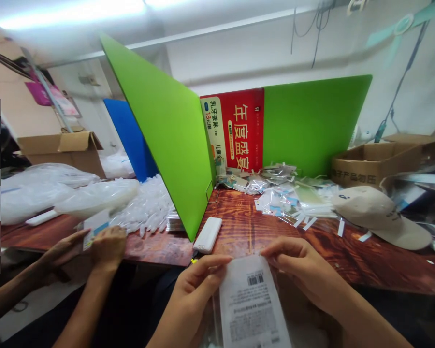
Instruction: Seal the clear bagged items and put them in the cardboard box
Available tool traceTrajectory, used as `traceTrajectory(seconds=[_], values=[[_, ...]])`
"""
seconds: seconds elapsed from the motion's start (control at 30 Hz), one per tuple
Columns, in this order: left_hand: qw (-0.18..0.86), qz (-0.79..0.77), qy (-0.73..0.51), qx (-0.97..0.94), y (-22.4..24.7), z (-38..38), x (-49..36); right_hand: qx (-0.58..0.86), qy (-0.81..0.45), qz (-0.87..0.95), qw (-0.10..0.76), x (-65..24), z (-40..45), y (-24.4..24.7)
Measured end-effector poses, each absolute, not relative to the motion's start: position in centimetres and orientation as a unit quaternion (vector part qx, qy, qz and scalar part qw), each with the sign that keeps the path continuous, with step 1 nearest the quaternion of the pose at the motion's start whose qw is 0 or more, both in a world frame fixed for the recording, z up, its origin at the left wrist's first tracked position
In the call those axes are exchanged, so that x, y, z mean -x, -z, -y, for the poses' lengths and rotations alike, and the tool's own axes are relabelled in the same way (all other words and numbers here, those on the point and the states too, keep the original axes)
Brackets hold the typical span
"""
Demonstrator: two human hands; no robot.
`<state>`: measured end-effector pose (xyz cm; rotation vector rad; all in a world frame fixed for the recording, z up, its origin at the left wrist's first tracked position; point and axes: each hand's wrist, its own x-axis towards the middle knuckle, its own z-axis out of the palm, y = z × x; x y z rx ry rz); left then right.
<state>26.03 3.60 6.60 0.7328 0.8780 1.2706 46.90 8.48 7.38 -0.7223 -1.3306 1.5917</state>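
Note:
Between my two hands is a clear plastic packet (253, 304) with a white printed card inside, bearing a barcode and lines of small text. My left hand (199, 285) pinches its upper left corner between thumb and fingers. At the upper right corner, my right hand (300, 263) pinches the thin clear film. The packet's lower end runs out of the picture. Just beyond it, a white phone or power bank (208, 235) lies near the table edge.
A green divider (166, 130) stands left of me; beyond it a co-worker's hands (107, 246) hold a similar packet. Flat packets (279, 198) are heaped ahead. A beige cap (380, 215) and cardboard box (375, 162) are at right. White plastic pieces (145, 205) pile up left.

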Motion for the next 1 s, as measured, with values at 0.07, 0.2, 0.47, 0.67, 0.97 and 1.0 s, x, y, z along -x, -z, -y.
traceTrajectory(seconds=[0.07, 0.2, 0.47, 0.67, 0.97, 1.0], values=[[0.671, -0.373, -0.551, -0.326, -6.5, -3.4, -26.0, 0.289, -0.656, 0.526, 0.458, -47.1, -8.2, -7.6], [0.675, -0.345, -0.546, -0.357, -6.0, -3.1, -25.7, 0.292, -0.657, 0.519, 0.462, -47.3, -7.8, -7.9], [0.616, -0.378, -0.566, -0.396, -5.0, -2.8, -25.3, 0.322, -0.622, 0.553, 0.452, -47.3, -7.2, -8.2], [0.645, -0.353, -0.577, -0.357, -5.4, -3.2, -25.5, 0.306, -0.612, 0.591, 0.427, -47.6, -7.1, -8.1], [0.702, -0.313, -0.469, -0.435, -5.8, -2.9, -25.6, 0.288, -0.562, 0.613, 0.475, -47.8, -7.9, -7.4], [0.694, -0.31, -0.467, -0.451, -5.6, -2.9, -25.6, 0.316, -0.518, 0.641, 0.47, -47.7, -7.9, -7.4]])
